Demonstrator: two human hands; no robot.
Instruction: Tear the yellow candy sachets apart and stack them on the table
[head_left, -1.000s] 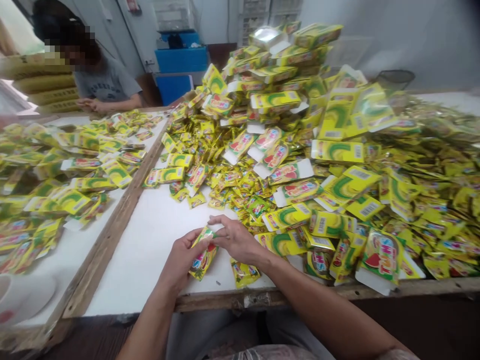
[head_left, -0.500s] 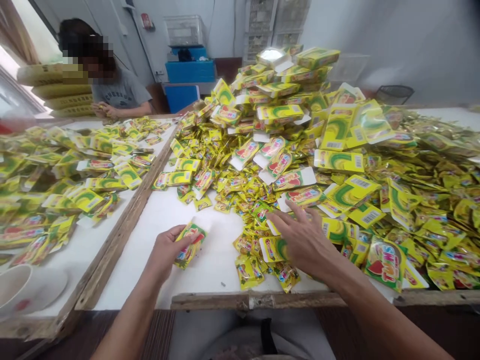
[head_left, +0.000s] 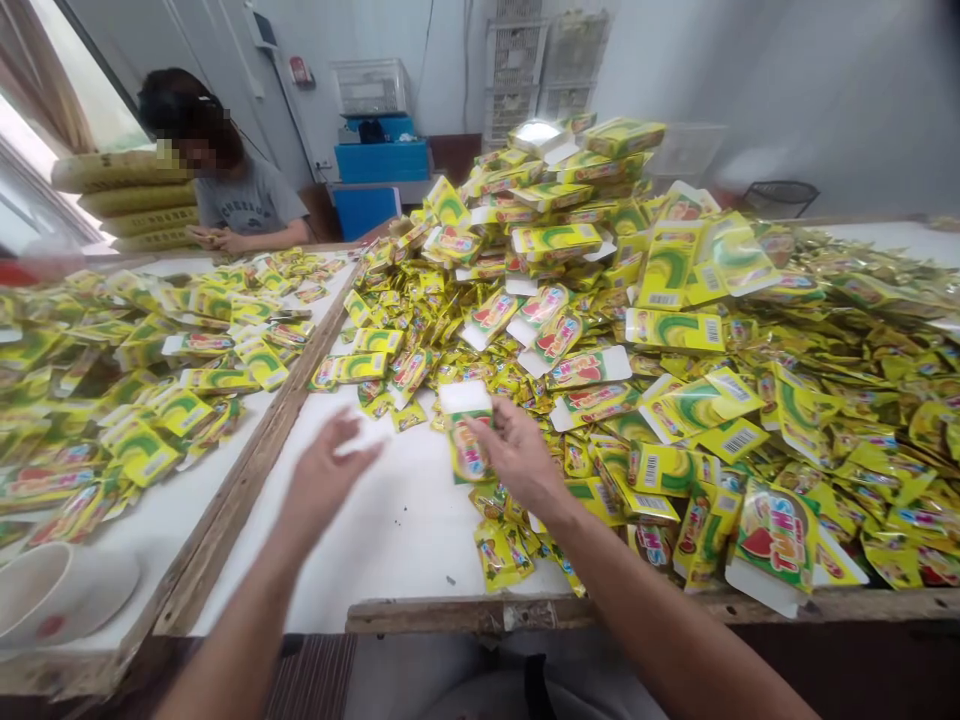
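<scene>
My right hand (head_left: 521,455) grips a small yellow and green candy box (head_left: 470,445), thumb across its printed front. The white end flap of that box stands up at the top. It is held just above the table, at the left edge of a heap of small yellow candy sachets (head_left: 501,555). To the left, my left hand (head_left: 326,475) is over the bare white tabletop (head_left: 360,550), slightly blurred. Its thumb and fingers are apart and nothing shows between them.
A tall pile of candy boxes (head_left: 559,240) rises over the sachets. Beyond a wooden divider (head_left: 247,450), more boxes (head_left: 150,440) cover the left table. A white cup (head_left: 45,595) lies near its front edge. A co-worker (head_left: 247,195) sits at the far left.
My left hand has let go of the box it held and moved slightly left. My right hand has come left from the heap and now holds a box.
</scene>
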